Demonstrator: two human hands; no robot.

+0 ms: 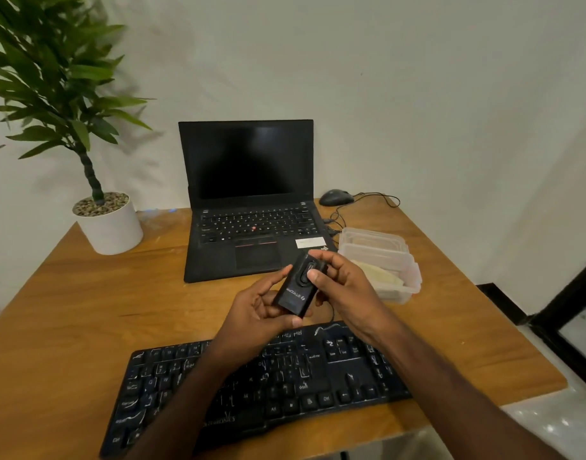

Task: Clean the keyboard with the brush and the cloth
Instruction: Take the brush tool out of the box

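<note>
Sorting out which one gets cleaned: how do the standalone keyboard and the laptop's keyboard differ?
The standalone keyboard lies nearest the person, wide and angled on the table, with the forearms above it. The laptop sits farther back, its smaller keyboard built in below an upright dark screen, with a red dot among its keys. Both are black.

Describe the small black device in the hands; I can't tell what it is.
The device is a black, boxy, matte plastic block with pale lettering on its face and an oval slider near its far end. It is held tilted above the keyboard, touching nothing else. The left hand cradles its near end; the right hand holds the far end, thumb on the slider. No bristles show.
</note>
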